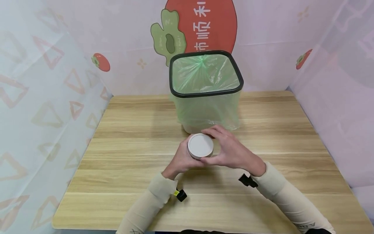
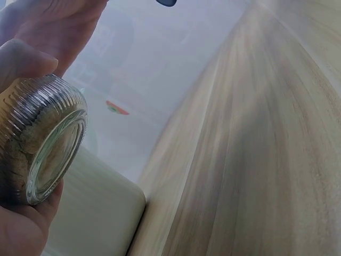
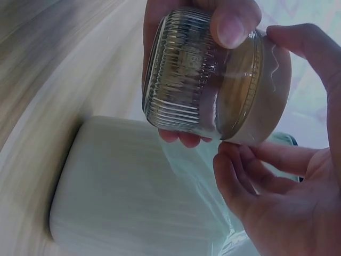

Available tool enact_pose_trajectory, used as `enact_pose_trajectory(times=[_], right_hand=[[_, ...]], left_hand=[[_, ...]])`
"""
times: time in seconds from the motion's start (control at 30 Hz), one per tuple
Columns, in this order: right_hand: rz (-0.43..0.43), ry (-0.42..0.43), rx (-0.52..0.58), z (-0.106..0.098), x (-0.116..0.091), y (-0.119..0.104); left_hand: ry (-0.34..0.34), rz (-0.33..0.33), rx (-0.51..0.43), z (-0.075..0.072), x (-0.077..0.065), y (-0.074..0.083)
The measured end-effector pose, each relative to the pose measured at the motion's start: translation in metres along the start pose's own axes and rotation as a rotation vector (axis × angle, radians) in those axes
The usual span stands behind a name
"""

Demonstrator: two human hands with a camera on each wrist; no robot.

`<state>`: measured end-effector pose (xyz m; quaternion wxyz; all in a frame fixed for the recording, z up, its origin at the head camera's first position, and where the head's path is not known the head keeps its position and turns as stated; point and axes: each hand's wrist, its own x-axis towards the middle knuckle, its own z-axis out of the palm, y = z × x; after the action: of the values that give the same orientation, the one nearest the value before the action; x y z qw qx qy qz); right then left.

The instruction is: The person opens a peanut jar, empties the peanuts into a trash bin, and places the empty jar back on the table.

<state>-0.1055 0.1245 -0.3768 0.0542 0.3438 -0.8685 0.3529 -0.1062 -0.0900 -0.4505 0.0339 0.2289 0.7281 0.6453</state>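
Starting at the left, your left hand wraps the ribbed body of the glass jar, thumb on one side, fingers round the other. You've got it up off the wooden table, just in front of the bin with its green bag, base clear in the left wrist view. That thick glass looks rigid, fairly weighty for its size and breakable if dropped; the ribs should help your grip, while the smooth shoulder looks slicker. What's inside, if anything, you can't tell through the ribs.

Across to the pale lid, seated on the jar: it looks stiff and smooth, best taken by opposite sides of its rim. And that's where your right hand is, thumb and fingers pinching the edge.

Now the writing, left to right again! Your left sleeve carries a mark like an X, cut off. On the wall's big red tomato print, you get 利 above 顺, with a third character partly hidden by the bin's rim. Faint marks on the jar's glass won't resolve. Your right sleeve shows dark letters, too unclear to read.
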Motion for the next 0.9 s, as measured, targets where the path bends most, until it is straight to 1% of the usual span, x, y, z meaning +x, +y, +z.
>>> enact_pose_trajectory(times=[0.23,0.33,0.4,0.5,0.63,0.7,0.77,0.9], right_hand=[[-0.051,-0.040,0.020,-0.003,0.002,0.004],[-0.055,-0.054,0.028,-0.004,0.001,0.003],[-0.044,-0.049,0.026,-0.004,0.000,0.002],[-0.021,0.008,-0.012,-0.002,-0.003,-0.001],[0.001,0.145,-0.087,0.007,-0.007,-0.008],[0.006,0.198,-0.110,0.011,-0.008,-0.012],[0.007,0.232,-0.126,0.015,-0.008,-0.015],[0.026,0.258,-0.177,0.020,-0.008,-0.018]], left_hand=[[-0.001,-0.006,0.024,0.000,0.000,0.000],[0.003,-0.008,0.028,0.000,0.000,0.000],[0.008,-0.004,0.032,0.000,0.000,0.000],[0.020,0.009,0.038,0.000,0.000,0.000],[0.025,0.018,0.050,0.000,0.000,0.000],[0.026,0.020,0.061,0.000,0.000,0.000],[0.028,0.022,0.071,0.000,-0.001,-0.001],[0.029,0.037,0.085,-0.001,0.000,-0.002]])
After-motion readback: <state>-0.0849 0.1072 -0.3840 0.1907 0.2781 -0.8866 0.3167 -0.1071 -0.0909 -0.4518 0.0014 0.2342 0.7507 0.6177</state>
